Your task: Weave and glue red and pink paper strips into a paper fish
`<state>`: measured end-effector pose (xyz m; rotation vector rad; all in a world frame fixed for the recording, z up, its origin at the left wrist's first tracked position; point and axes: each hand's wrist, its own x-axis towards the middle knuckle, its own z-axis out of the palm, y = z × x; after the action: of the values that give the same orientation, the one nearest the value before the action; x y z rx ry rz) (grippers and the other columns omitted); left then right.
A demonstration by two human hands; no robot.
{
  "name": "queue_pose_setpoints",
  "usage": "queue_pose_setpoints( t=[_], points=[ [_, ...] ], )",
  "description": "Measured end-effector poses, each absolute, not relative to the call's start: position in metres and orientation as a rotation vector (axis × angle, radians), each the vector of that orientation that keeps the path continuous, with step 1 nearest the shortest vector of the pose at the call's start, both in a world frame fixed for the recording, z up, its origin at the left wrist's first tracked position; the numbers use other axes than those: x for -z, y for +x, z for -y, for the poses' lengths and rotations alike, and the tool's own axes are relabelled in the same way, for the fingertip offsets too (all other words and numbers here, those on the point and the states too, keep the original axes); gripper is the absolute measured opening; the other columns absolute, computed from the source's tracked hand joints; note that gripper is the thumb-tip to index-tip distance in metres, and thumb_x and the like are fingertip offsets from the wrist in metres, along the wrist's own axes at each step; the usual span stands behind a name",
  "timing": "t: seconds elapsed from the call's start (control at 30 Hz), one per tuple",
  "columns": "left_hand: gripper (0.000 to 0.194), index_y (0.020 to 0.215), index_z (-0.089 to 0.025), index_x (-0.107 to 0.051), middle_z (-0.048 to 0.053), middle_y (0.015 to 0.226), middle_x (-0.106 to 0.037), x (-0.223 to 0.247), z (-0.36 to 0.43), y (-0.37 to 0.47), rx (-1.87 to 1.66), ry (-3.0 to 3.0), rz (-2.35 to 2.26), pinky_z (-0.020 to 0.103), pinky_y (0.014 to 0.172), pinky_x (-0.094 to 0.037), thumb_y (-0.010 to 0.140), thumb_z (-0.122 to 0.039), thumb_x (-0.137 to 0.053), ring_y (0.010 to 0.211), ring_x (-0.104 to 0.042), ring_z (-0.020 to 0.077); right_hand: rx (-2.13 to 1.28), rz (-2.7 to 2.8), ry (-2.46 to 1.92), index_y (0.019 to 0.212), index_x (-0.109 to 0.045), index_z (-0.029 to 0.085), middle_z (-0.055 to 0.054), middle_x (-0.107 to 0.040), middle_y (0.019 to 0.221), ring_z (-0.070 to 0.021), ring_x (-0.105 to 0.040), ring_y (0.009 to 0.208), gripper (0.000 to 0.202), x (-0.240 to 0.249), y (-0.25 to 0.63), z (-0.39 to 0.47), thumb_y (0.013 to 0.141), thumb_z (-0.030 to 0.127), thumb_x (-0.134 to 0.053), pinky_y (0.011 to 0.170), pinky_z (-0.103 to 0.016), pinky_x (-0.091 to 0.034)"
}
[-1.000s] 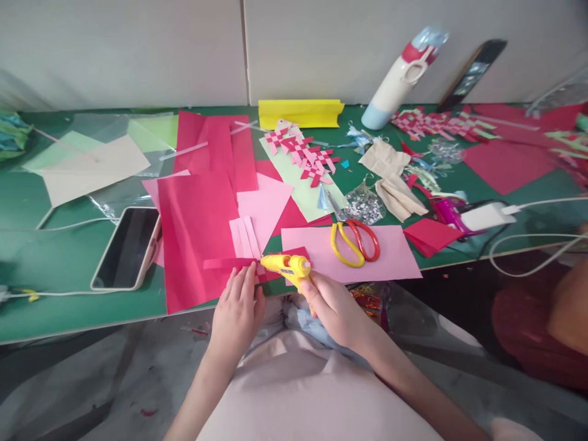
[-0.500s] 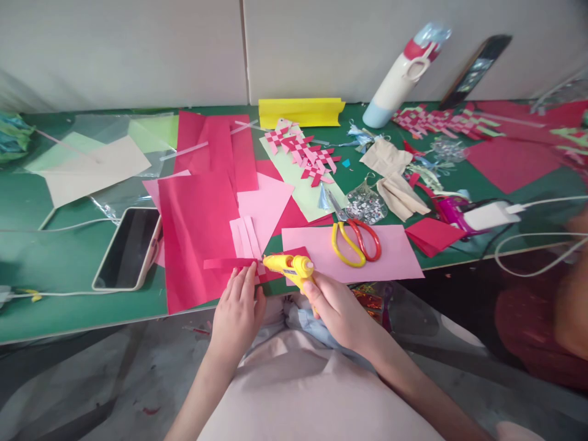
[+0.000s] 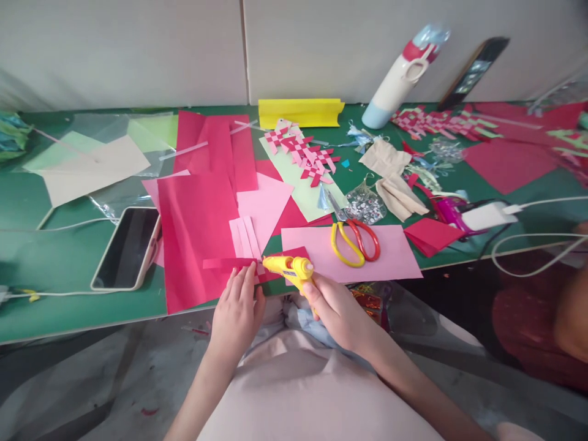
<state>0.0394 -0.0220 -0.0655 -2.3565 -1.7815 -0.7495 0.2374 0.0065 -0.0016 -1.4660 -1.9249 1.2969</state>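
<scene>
Head view: glue gun [image 3: 285, 266] in right hand [image 3: 337, 307], just beside left hand [image 3: 239, 301].

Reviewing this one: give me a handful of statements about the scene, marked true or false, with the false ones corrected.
1. The right hand holds a yellow glue gun. True.
2. The left hand holds the scissors. False: it is at the right end of a red paper strip; the scissors' handles lie on a pink sheet.
3. The glue gun's tip points toward the left hand. True.
4. The bottle stands left of the folded yellow paper. False: it stands to the right of it.
5. A phone with a pale case lies on the green table. True.
</scene>
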Motion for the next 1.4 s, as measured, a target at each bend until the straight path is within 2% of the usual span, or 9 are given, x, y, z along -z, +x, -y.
queue_pose_setpoints(
  t=[0.27,0.43,0.6,0.87,1.03,1.13,1.23,1.4],
  points=[
    [0.049,0.135,-0.009,-0.043,0.018,0.116,-0.067,0.066,0.022,0.040,0.690,-2.336,1.793,0.043,0.086,-0.058,0.088,-0.017,-0.053,0.110,-0.064,0.0317,-1.494,1.760,-1.413,0.077,-0.046,0.020,0.003,-0.044,0.058,-0.0118,-0.043,0.051,0.037,0.008,0.247,-0.005,0.101,0.044,-0.030,0.049,-0.024,-0.034],
    [0.048,0.134,-0.010,-0.046,0.017,0.114,-0.068,0.064,0.021,0.041,0.663,-2.325,1.818,0.040,0.085,-0.058,0.088,-0.017,-0.053,0.106,-0.066,0.0297,-1.720,1.475,-1.333,0.087,-0.053,0.018,0.004,-0.044,0.062,-0.0103,-0.042,0.051,0.042,0.016,0.253,-0.003,0.098,0.054,-0.033,0.048,-0.023,-0.035],
    [0.046,0.133,-0.009,-0.048,0.017,0.114,-0.068,0.064,0.021,0.042,0.629,-2.314,1.804,0.040,0.085,-0.058,0.088,-0.018,-0.053,0.106,-0.066,0.0295,-1.800,1.243,-1.281,0.089,-0.056,0.015,0.003,-0.045,0.066,-0.0081,-0.043,0.050,0.044,0.022,0.256,-0.001,0.096,0.056,-0.040,0.045,-0.022,-0.031],
    [0.039,0.125,-0.013,-0.055,0.013,0.122,-0.066,0.060,0.020,0.042,0.568,-2.373,1.755,0.042,0.094,-0.054,0.086,-0.017,-0.054,0.113,-0.062,0.0302,-1.582,0.974,-1.305,0.096,-0.057,0.016,0.002,-0.047,0.071,-0.0067,-0.043,0.048,0.049,0.022,0.272,-0.009,0.089,0.064,-0.047,0.037,-0.018,-0.025],
    [0.043,0.128,-0.008,-0.050,0.016,0.114,-0.069,0.062,0.021,0.043,0.639,-2.326,1.766,0.042,0.090,-0.055,0.087,-0.022,-0.054,0.108,-0.065,0.0298,-1.452,0.898,-1.306,0.092,-0.056,0.017,0.002,-0.047,0.070,-0.0068,-0.042,0.046,0.049,0.021,0.281,-0.014,0.085,0.066,-0.052,0.034,-0.018,-0.025],
    [0.044,0.129,-0.007,-0.050,0.017,0.115,-0.068,0.063,0.021,0.044,0.611,-2.323,1.756,0.042,0.090,-0.055,0.087,-0.022,-0.054,0.109,-0.064,0.0307,-1.444,0.888,-1.319,0.088,-0.055,0.018,0.001,-0.047,0.070,-0.0069,-0.042,0.046,0.049,0.021,0.283,-0.014,0.084,0.067,-0.052,0.033,-0.018,-0.025],
    [0.042,0.127,-0.008,-0.054,0.017,0.120,-0.065,0.063,0.020,0.045,0.568,-2.346,1.753,0.043,0.093,-0.053,0.087,-0.021,-0.053,0.113,-0.061,0.0317,-1.457,0.892,-1.306,0.093,-0.056,0.018,0.002,-0.047,0.071,-0.0075,-0.044,0.047,0.048,0.022,0.282,-0.012,0.085,0.065,-0.052,0.034,-0.018,-0.027],
    [0.039,0.125,-0.008,-0.057,0.016,0.115,-0.065,0.061,0.016,0.047,0.521,-2.348,1.775,0.046,0.097,-0.051,0.088,-0.021,-0.052,0.112,-0.060,0.0315,-1.479,0.926,-1.304,0.093,-0.055,0.018,0.002,-0.047,0.070,-0.0084,-0.044,0.047,0.049,0.021,0.278,-0.011,0.085,0.066,-0.052,0.035,-0.020,-0.028]
  ],
)
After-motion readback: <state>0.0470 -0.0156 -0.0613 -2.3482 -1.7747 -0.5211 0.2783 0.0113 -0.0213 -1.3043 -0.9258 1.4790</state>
